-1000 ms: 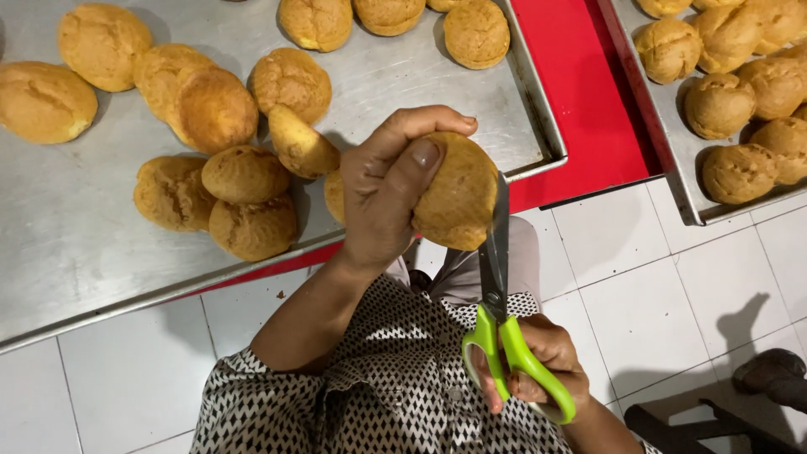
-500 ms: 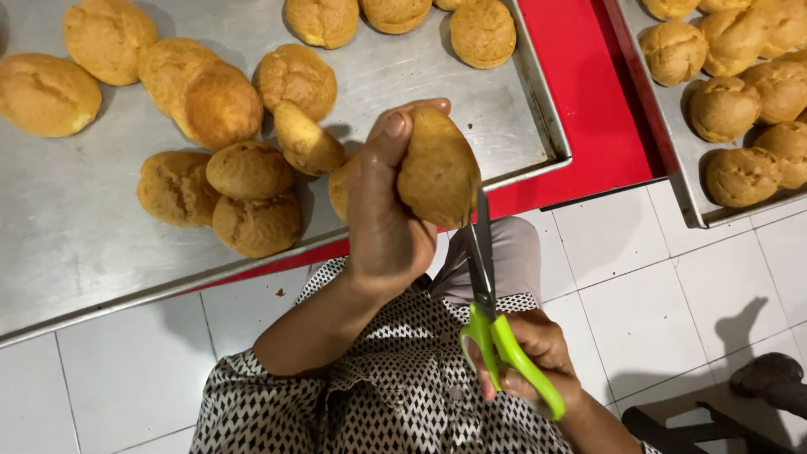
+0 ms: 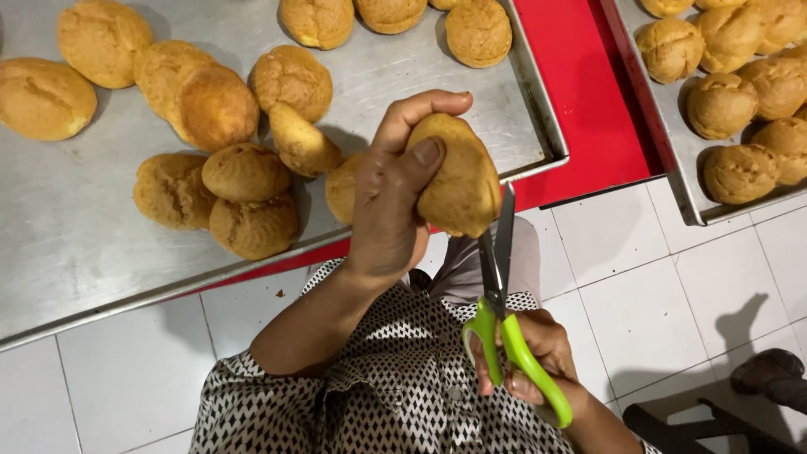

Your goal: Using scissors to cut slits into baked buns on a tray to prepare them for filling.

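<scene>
My left hand (image 3: 388, 195) grips a golden-brown round pastry puff (image 3: 461, 181) and holds it up in front of me, above the near edge of a metal baking tray (image 3: 76, 252). My right hand (image 3: 538, 357) holds green-handled scissors (image 3: 504, 311) with the blades pointing up. The blade tips reach the lower right side of the puff. The blades are slightly apart.
Several more golden puffs (image 3: 244, 181) lie on the metal tray. A second tray (image 3: 698, 210) with several puffs stands at the right. A red surface (image 3: 580, 101) shows between the trays. White floor tiles (image 3: 656, 286) lie below, and a dark foot (image 3: 769, 374) at the lower right.
My left hand has turned the puff so it now stands more upright. The scissors have risen and their blades have come up against the puff's lower right side.
</scene>
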